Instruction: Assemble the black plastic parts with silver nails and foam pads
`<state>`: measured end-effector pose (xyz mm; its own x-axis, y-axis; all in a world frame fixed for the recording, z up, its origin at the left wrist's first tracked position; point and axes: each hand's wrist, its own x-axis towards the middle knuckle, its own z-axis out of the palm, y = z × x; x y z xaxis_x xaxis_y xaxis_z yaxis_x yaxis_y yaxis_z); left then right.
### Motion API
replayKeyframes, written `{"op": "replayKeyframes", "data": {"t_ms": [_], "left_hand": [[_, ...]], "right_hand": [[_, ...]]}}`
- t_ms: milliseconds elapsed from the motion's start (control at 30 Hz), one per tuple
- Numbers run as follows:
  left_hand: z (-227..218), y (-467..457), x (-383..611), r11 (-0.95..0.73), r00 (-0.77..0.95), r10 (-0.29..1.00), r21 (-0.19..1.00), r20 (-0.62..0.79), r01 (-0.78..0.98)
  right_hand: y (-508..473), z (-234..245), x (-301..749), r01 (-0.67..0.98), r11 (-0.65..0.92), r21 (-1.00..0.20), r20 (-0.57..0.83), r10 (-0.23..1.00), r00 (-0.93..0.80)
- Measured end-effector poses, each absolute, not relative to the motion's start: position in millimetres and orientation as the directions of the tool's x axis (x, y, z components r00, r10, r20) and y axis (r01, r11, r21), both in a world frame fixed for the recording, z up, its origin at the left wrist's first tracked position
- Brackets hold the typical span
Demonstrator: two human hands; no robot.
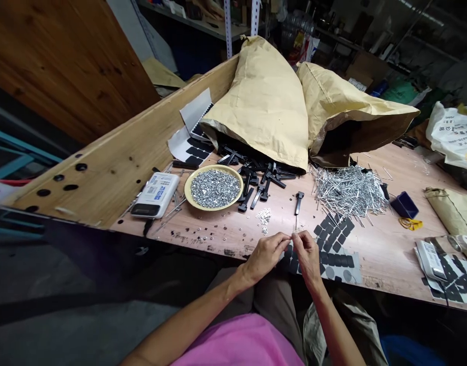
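Observation:
My left hand (269, 251) and my right hand (308, 255) meet at the table's near edge, fingertips pinched together. A thin metal rod (296, 222) runs from a black T-shaped plastic piece (298, 201) down to my right fingertips. What my left fingers pinch is too small and hidden to make out. Beneath and beside my right hand lie sheets of black adhesive pads (336, 260). Left of the rod is a small scatter of pale washer-like pieces (264, 216). A yellow bowl (186, 191) of small shiny metal parts (215, 188) stands further left.
Black plastic pieces (267, 179) spill from a large paper sack (269, 96); a second sack (355, 104) lies open beside it. A heap of metal rods (350, 190) is at right, near a dark blue box (405, 205). A white device (157, 193) sits left, beside a wooden side board (142, 137).

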<state>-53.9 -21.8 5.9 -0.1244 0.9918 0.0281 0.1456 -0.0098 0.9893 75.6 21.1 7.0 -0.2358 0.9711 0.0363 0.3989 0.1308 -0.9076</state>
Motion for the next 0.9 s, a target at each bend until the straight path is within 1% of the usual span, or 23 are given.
{"op": "replayKeyframes", "data": {"t_ms": [67, 133, 200, 267, 367, 433, 567, 633, 800, 900], "left_hand": [[7.7, -20.1, -53.9, 0.012, -0.137, 0.991, 0.993, 0.004, 0.118], [8.6, -17.8, -55.1, 0.047, -0.132, 0.990, 0.997, -0.040, 0.053], [7.4, -15.7, -56.6, 0.084, -0.109, 0.990, 0.995, -0.089, -0.047], [4.0, -14.2, -57.9, 0.123, -0.078, 0.987, 0.979, -0.137, -0.161], [-1.3, -13.7, -58.9, 0.176, -0.035, 0.981, 0.944, -0.193, -0.280], [-2.0, -14.2, -59.0, 0.183, -0.027, 0.980, 0.939, -0.199, -0.290], [3.6, -15.1, -58.7, 0.144, -0.079, 0.984, 0.973, -0.160, -0.182], [6.1, -14.7, -58.5, 0.135, -0.094, 0.984, 0.979, -0.150, -0.155], [4.3, -14.3, -57.8, 0.157, -0.085, 0.980, 0.960, -0.180, -0.230], [4.0, -14.6, -55.1, 0.171, -0.084, 0.977, 0.957, -0.195, -0.233]], "right_hand": [[21.3, 6.2, 73.6, 0.463, 0.163, -0.871, 0.094, 0.981, -0.169], [23.8, 6.5, 73.3, 0.449, 0.157, -0.880, 0.102, 0.984, -0.145], [27.3, 8.5, 74.5, 0.369, 0.123, -0.921, 0.055, 0.980, -0.190], [30.4, 11.6, 76.3, 0.298, 0.098, -0.950, 0.013, 0.961, -0.275], [34.0, 14.3, 78.3, 0.254, 0.089, -0.963, -0.007, 0.935, -0.354], [35.7, 13.1, 78.4, 0.231, 0.074, -0.970, -0.015, 0.932, -0.363], [36.8, 6.6, 76.2, 0.219, -0.002, -0.976, -0.072, 0.946, -0.315], [36.3, 4.1, 74.8, 0.206, -0.021, -0.978, -0.084, 0.949, -0.305], [37.3, 2.7, 72.5, 0.207, 0.062, -0.976, 0.000, 0.958, -0.287], [38.4, 3.3, 72.0, 0.234, 0.041, -0.971, -0.018, 0.969, -0.245]]}}
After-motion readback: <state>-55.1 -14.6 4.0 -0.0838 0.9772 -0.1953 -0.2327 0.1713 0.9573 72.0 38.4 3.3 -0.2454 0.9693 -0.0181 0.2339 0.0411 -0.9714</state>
